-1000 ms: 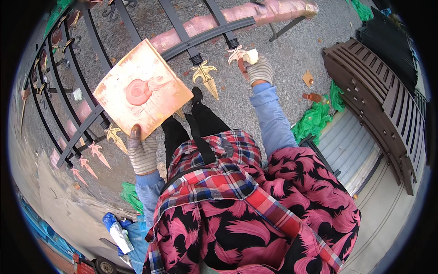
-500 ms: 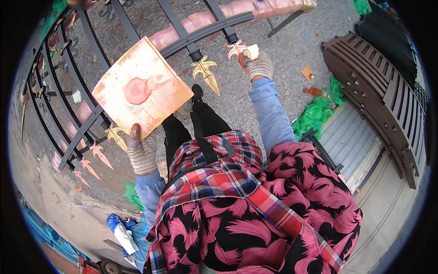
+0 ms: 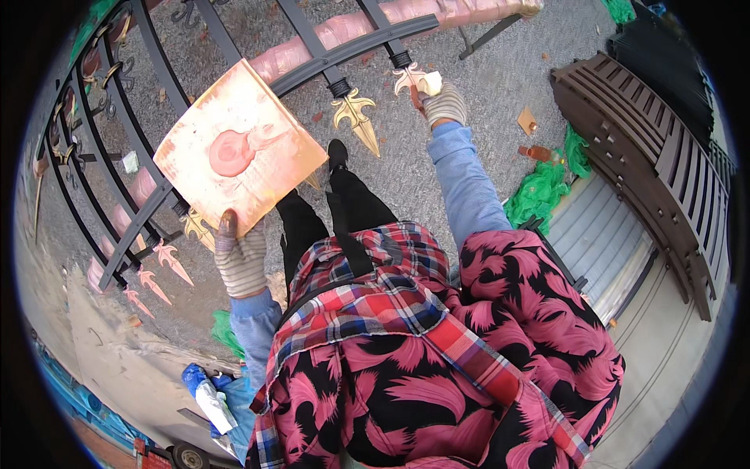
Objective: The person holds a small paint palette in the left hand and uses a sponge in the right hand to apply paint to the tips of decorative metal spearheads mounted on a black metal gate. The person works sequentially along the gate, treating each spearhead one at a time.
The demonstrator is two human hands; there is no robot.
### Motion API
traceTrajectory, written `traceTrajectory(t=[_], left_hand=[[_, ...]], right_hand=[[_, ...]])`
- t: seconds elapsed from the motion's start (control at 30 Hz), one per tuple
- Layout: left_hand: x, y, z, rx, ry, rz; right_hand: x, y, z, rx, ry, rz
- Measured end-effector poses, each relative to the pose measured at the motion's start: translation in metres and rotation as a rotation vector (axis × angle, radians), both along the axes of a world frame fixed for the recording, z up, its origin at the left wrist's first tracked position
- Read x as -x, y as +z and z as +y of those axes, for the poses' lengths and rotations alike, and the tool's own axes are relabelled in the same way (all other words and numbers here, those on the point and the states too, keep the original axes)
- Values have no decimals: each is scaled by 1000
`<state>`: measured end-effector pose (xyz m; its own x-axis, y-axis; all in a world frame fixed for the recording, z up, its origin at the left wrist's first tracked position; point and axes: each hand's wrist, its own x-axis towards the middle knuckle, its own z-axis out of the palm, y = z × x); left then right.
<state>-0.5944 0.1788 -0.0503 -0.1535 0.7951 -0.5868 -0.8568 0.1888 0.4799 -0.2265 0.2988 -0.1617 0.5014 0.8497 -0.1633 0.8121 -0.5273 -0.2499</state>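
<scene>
My left hand (image 3: pixel 241 262), in a striped glove with a stained thumb, grips the lower edge of a square board (image 3: pixel 269 168). A puddle of pink paint (image 3: pixel 231 152) lies on the board, with smears around it. My right hand (image 3: pixel 445 106), in a striped glove, is closed on a cream-coloured sponge piece (image 3: pixel 430 83) at a spear-shaped fence finial (image 3: pixel 407 78). That finial is pinkish at its top and reddish-brown along its blade, which the hand partly hides. Beside it hangs a gold finial (image 3: pixel 355 121). Another gold finial (image 3: pixel 198 229) shows partly behind the board.
The black metal fence panel (image 3: pixel 344 55) rests on a pink-wrapped support (image 3: pixel 344 33). Several pink finials (image 3: pixel 172 260) line its left end. At right lie green plastic (image 3: pixel 539 195), a reddish bottle (image 3: pixel 536 152) and stacked brown railings (image 3: pixel 633 148).
The board has shifted slightly left and up in view. My right hand stays at the same finial, with its fingers and the sponge barely moved.
</scene>
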Motion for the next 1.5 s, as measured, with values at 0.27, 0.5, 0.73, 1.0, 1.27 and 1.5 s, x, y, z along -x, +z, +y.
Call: traceTrajectory(t=[0.27, 0.5, 0.73, 1.0, 1.27, 1.5], left_hand=[[1, -2, -2, 9, 18, 1], [7, 0, -7, 35, 30, 24], [7, -9, -6, 35, 40, 9], [1, -6, -7, 35, 77, 28], [6, -15, -9, 29, 57, -3], [4, -4, -6, 14, 83, 3]], right_hand=[[2, 27, -36, 77, -202, 227], [-1, 5, 15, -176, -304, 374], [17, 17, 78, 191, -437, 186], [2, 3, 32, 265, -204, 160], [-6, -32, 62, 113, -409, 189], [39, 21, 4, 30, -111, 250]])
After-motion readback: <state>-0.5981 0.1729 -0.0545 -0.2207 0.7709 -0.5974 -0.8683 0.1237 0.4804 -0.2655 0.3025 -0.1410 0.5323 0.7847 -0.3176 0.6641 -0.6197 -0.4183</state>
